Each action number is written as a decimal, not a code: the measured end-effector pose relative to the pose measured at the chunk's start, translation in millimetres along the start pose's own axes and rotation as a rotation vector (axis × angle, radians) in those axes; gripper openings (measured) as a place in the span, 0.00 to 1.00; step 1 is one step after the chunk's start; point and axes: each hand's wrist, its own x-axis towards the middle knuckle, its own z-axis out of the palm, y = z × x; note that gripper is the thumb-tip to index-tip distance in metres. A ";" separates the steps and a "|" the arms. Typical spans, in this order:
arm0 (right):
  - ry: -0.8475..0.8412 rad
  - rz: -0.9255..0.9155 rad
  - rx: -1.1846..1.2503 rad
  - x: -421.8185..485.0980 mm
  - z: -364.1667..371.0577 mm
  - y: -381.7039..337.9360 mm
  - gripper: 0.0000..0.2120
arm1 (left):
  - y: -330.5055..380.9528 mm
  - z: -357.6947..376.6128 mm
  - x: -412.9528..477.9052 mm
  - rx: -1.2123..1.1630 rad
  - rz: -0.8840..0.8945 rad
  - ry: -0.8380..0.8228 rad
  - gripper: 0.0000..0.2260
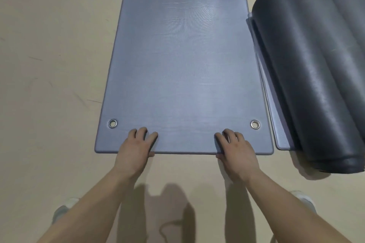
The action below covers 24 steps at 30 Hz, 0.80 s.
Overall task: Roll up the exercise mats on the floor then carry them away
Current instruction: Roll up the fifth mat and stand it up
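A blue-grey exercise mat lies flat on the floor, running away from me, with a metal eyelet near its left near corner and another eyelet near the right one. My left hand grips the mat's near edge left of centre, fingers on top and thumb under the edge. My right hand grips the same edge right of centre in the same way. The edge still lies on the floor.
Rolled dark grey mats lie side by side at the right, on another flat mat whose edge shows beside them. The beige floor spreads to the left. My shoes show at the bottom.
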 end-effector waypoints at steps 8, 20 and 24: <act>0.167 -0.097 -0.138 -8.9 12.3 5.1 0.15 | -10.0 -3.6 -7.2 -0.012 0.144 0.019 0.29; 0.112 0.204 0.125 13.0 -91.0 -9.2 0.19 | 8.5 -62.8 -27.0 -0.143 -0.095 0.204 0.08; -0.038 0.229 0.158 -19.4 -103.2 -7.2 0.19 | 18.7 -71.4 -58.2 -0.045 -0.041 0.167 0.13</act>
